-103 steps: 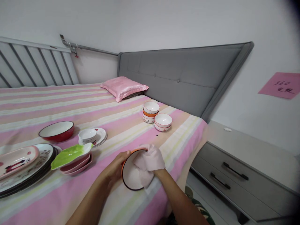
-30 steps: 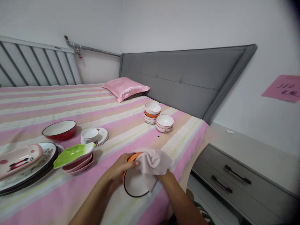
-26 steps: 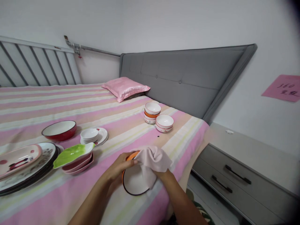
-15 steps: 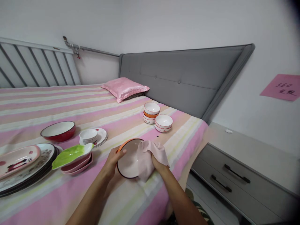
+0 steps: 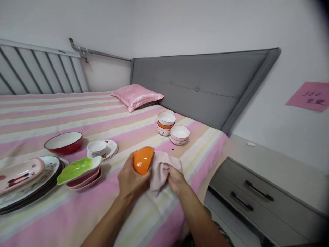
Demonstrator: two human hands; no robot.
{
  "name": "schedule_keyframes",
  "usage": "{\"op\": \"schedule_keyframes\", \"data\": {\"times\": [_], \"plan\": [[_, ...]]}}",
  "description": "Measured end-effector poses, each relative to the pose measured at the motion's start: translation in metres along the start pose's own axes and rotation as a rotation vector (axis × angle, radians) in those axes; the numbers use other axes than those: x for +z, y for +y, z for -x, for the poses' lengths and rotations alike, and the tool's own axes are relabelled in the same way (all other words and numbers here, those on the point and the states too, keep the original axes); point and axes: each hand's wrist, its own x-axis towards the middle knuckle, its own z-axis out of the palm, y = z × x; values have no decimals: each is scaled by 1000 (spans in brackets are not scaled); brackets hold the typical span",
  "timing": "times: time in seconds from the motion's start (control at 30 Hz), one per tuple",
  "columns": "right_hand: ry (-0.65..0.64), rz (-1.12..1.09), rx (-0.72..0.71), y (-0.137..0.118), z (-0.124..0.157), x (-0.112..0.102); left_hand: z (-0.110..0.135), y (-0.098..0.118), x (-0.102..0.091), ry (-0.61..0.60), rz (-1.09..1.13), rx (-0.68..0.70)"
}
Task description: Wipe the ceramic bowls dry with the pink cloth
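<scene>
An orange bowl (image 5: pixel 143 161) is tipped on its side above the bed, its glossy outside facing me and its opening toward the right. My left hand (image 5: pixel 131 178) is closed around its lower left part. My right hand (image 5: pixel 176 179) grips a pale pink cloth (image 5: pixel 160 171) that hangs against the bowl's rim. The bowl's inside is hidden from view. Farther back, beyond the hands, stand a stack of bowls (image 5: pixel 167 119), one of them orange, and a second, lower stack of white bowls (image 5: pixel 179 133) with red rims.
On the striped bed, left, lie a red bowl (image 5: pixel 64 144), small white dishes (image 5: pixel 97 146), a green leaf-shaped dish (image 5: pixel 78 168) over pink dishes, and stacked plates (image 5: pixel 23 175). A pink pillow (image 5: pixel 136 96) rests near the grey headboard (image 5: pixel 195 79). A drawer cabinet (image 5: pixel 257 192) stands right.
The bowl has been turned from showing its white inside to showing its orange outside. My left hand has shifted its hold around the bowl, and the cloth has moved out to the rim.
</scene>
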Motion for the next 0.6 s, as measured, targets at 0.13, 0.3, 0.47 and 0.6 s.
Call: {"op": "schedule_keyframes", "data": {"times": [0.13,0.3,0.47,0.6], "plan": [[-114,-250,44,-18,12,11,7,-2,9,11,-170,95],[-186,-362,72,-18,15,15,11,-7,20,-42,-223,205],[4,-489,169,-5,3,11,19,-4,27,-110,-10,360],[93,-528,373,-2,-6,5,18,-4,28,-144,356,228]]}}
